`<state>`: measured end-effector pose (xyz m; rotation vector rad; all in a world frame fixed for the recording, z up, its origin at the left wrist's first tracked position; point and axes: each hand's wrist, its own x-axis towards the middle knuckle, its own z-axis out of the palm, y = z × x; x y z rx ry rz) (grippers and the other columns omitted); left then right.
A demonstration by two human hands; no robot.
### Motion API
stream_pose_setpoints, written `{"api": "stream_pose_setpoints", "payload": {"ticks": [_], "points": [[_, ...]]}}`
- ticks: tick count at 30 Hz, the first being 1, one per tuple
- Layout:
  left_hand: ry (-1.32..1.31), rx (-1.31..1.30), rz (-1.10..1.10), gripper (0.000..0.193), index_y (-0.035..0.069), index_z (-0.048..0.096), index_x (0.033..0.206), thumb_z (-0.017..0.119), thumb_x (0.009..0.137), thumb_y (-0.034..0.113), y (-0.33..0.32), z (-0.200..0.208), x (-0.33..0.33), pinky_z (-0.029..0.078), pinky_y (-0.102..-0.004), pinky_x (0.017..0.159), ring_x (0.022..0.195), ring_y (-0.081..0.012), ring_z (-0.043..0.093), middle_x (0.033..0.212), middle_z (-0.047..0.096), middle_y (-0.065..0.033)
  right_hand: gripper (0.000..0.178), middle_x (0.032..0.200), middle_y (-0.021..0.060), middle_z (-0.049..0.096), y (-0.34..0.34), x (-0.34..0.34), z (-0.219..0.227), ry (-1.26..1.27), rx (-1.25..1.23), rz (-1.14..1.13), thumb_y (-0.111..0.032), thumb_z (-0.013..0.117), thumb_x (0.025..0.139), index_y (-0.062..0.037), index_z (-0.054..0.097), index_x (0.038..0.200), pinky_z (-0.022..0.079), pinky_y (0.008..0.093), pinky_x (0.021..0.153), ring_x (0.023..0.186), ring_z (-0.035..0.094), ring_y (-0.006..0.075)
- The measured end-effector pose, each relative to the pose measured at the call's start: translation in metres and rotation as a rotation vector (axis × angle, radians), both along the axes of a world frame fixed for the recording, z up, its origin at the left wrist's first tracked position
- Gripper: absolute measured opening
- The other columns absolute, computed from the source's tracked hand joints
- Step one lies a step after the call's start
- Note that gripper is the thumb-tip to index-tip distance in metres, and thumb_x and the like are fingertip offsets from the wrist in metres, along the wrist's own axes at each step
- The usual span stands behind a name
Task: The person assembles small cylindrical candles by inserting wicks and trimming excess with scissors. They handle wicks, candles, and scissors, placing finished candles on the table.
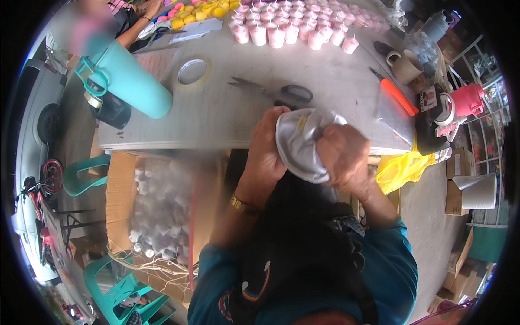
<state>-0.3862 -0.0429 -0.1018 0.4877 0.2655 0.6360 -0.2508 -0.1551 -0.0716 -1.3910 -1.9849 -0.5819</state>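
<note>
Grasping the rim of a white cloth [299,142], the left hand [266,145] curls around its left side, while the right hand [343,154] is clenched on its right side. The bunched cloth is held up at the near edge of the worktop [233,127], between the person's hands. Just beyond lie black-handled scissors [297,93], with a roll of tape [207,76] farther left and a turquoise tumbler [134,80] beside it. To the right are an orange utility knife [399,97] and a beige mug [407,67]. Pink-and-white candles [291,33] stand in rows toward the far side. Below, at left, an open cardboard box [120,203] holds small whitish pieces, partly blurred.
</note>
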Motion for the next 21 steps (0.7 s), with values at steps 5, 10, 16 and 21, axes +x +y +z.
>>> {"api": "stream_pose_setpoints", "payload": {"ticks": [5, 10, 16, 21], "points": [[-0.275, -0.088, -0.049, 0.023, 0.003, 0.060, 0.093, 0.059, 0.093, 0.025, 0.001, 0.005, -0.005, 0.038, -0.0177, 0.042, 0.053, -0.0083, 0.050, 0.085, 0.063, -0.0081, 0.037, 0.080, 0.0115, 0.058, 0.003, 0.002, 0.042, -0.027, -0.006, -0.247, -0.015, 0.075, 0.053, -0.0026, 0.060, 0.085, 0.050, 0.0381, 0.062, 0.071, 0.060, 0.0315], [0.336, 0.640, 0.338, 0.022, 0.003, 0.060, 0.097, 0.056, 0.094, 0.025, -0.019, 0.017, 0.000, 0.045, -0.0323, 0.097, 0.090, -0.0177, 0.063, 0.085, 0.062, -0.0042, 0.025, 0.082, 0.0131, 0.060, 0.008, -0.027, 0.029, 0.112, 0.336, 0.129, -0.011, 0.065, 0.063, -0.0008, 0.061, 0.086, 0.049, 0.0333, 0.058, 0.072, 0.063, 0.0273], [-0.108, -0.162, 0.036, 0.023, 0.005, 0.059, 0.092, 0.055, 0.095, 0.028, -0.014, 0.011, -0.009, 0.037, -0.0396, 0.105, 0.085, -0.0157, 0.058, 0.078, 0.057, -0.0049, 0.046, 0.088, 0.0115, 0.061, 0.004, 0.029, 0.020, -0.122, 0.140, -0.369, -0.019, 0.073, 0.047, -0.0030, 0.059, 0.088, 0.049, 0.0366, 0.057, 0.072, 0.061, 0.0288], [-0.136, -0.133, -0.015, 0.018, 0.008, 0.059, 0.095, 0.056, 0.094, 0.026, -0.009, 0.003, -0.010, 0.046, -0.0352, 0.093, 0.062, -0.0119, 0.052, 0.086, 0.057, -0.0027, 0.055, 0.105, 0.0126, 0.065, 0.015, 0.059, 0.047, -0.134, 0.162, -0.785, -0.030, 0.079, 0.061, -0.0064, 0.061, 0.108, 0.049, 0.0402, 0.078, 0.095, 0.062, 0.0336]]}}
